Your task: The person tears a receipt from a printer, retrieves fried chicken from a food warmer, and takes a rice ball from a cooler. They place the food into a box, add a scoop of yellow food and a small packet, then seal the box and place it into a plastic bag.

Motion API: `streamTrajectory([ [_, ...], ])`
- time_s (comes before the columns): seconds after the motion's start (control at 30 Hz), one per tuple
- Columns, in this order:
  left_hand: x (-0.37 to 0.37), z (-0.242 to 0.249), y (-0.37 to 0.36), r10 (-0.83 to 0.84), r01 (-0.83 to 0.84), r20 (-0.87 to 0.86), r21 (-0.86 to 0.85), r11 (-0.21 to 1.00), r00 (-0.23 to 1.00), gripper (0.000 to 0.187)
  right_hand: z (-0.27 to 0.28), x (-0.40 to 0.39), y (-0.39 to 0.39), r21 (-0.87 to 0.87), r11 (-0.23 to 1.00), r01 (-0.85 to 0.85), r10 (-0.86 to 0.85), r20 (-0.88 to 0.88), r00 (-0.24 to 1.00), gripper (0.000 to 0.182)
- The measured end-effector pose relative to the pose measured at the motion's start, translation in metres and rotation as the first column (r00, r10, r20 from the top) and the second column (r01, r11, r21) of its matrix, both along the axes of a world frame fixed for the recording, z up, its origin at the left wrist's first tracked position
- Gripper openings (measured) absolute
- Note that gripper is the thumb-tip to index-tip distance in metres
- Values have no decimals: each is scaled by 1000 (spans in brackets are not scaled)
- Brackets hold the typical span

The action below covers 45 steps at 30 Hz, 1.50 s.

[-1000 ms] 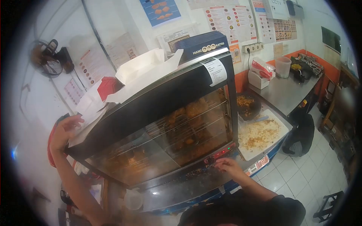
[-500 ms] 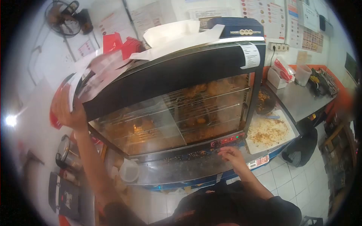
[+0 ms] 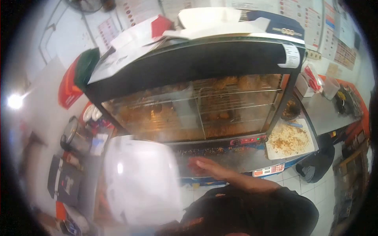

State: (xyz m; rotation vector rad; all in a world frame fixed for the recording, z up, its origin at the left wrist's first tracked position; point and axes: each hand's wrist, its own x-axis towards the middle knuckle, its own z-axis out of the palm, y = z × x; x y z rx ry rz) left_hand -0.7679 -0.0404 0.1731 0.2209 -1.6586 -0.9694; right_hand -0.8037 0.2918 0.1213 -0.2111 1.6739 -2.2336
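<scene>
A large white carton sheet (image 3: pixel 141 181), blurred by motion, hangs in front of me at the lower left. My left hand is hidden behind it; the sheet is off any surface, and this hand gripped a white edge a moment before. My right hand (image 3: pixel 202 167) is a little to the sheet's right, over the steel counter edge, fingers stretched out and blurred, holding nothing visible. Ahead stands a glass-fronted heated display cabinet (image 3: pixel 197 59) with fried food on its racks. More white cartons (image 3: pixel 212 27) and a red carton (image 3: pixel 160 26) lie on its top.
A white tray (image 3: pixel 293 147) of crumbs, with a blue-handled tool, sits right of the cabinet. A scale (image 3: pixel 268 170) is at the counter's front edge. A metal pot (image 3: pixel 76 135) and a black box (image 3: pixel 65 181) stand at left. A dark bag (image 3: pixel 315 163) is at lower right.
The white sheet has come down from the cabinet top's left end to in front of me. My right hand has moved left from the cabinet's controls. The view has shifted.
</scene>
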Motion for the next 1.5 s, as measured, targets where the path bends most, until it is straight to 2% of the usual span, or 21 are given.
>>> streamTrajectory([
  [0.07, 2, -33, 19, -118, 98, 86, 212, 972, 989, 24, -13, -8, -32, -486, 847, -215, 302, 107, 947, 50],
  [0.17, 5, -69, 39, -266, 186, 114, 463, 867, 957, 24, -21, -12, -42, -587, 760, -280, 470, 199, 860, 55],
  [0.27, 2, -85, 51, -367, 239, 87, 618, 749, 926, 23, 17, 1, -27, -473, 811, -345, 506, 271, 819, 54],
  [0.37, -5, -93, 54, -387, 244, 48, 704, 667, 921, 22, -14, 5, -14, -548, 760, -349, 539, 231, 810, 54],
  [0.47, -19, -94, 33, -355, 225, 20, 739, 635, 935, 21, -32, 11, -4, -471, 793, -386, 551, 285, 784, 63],
  [0.6, -46, -89, -33, -153, 74, 56, 682, 728, 987, 20, -44, 15, -1, -542, 817, -196, 439, 366, 821, 54],
  [0.67, -45, -88, -44, 43, -112, 127, 605, 788, 991, 20, -45, 14, 5, -426, 886, -186, 355, 363, 861, 52],
  [0.73, -33, -89, -22, -86, -26, 201, 496, 868, 976, 18, -39, 15, 5, -351, 923, -156, 297, 393, 871, 49],
  [0.77, -24, -86, -3, -198, 78, 283, 384, 920, 938, 18, -37, 16, 3, -274, 953, -129, 238, 413, 879, 47],
  [0.8, -10, -49, 50, -490, 350, 305, 414, 840, 816, 12, -41, 16, -1, -276, 953, -126, 236, 413, 880, 47],
  [0.83, 0, -53, 77, -574, 501, 499, 288, 816, 649, 13, -50, 15, -8, -235, 967, -100, 193, 417, 888, 43],
  [0.87, 8, -50, 100, -514, 689, 598, -90, 719, 615, 20, -55, 17, -14, -191, 979, -78, 152, 418, 896, 40],
  [0.93, 23, -51, 131, -651, 708, 744, 379, 596, 150, 25, -53, 25, -23, -173, 980, -95, 155, 381, 912, 35],
  [1.07, 30, -63, 114, -738, 571, 618, 513, 641, 272, 27, -12, 22, -20, -208, 976, -63, 142, 393, 908, 34],
  [1.1, 32, -70, 103, -838, 558, 480, 634, 535, 259, 29, -9, 20, -20, -202, 977, -72, 148, 387, 910, 34],
  [1.17, 40, -53, 99, -979, 487, 118, 854, 186, 166, 35, -3, 14, -22, 65, 998, 21, -11, -146, 989, 33],
  [1.2, 43, -58, 100, -978, 489, 115, 851, 188, 176, 35, -1, 12, -24, 162, 980, 116, -39, -418, 908, 34],
  [1.27, 53, -73, 103, -977, 357, -131, 932, -62, 170, 36, -1, 6, -30, 300, 939, 166, 7, -501, 865, 32],
  [1.4, 67, -59, 118, -989, 176, -40, 984, -14, 144, 34, -2, 2, -44, 531, 778, 336, 109, -640, 760, 30],
  [1.43, 66, -90, 108, -994, 229, 106, 967, 113, 41, 33, -6, 1, -47, 533, 789, 307, 146, -648, 748, 30],
  [1.5, 71, -78, 113, -990, 211, 76, 972, 100, 115, 32, -12, 5, -51, 482, 832, 274, 22, -524, 851, 32],
])
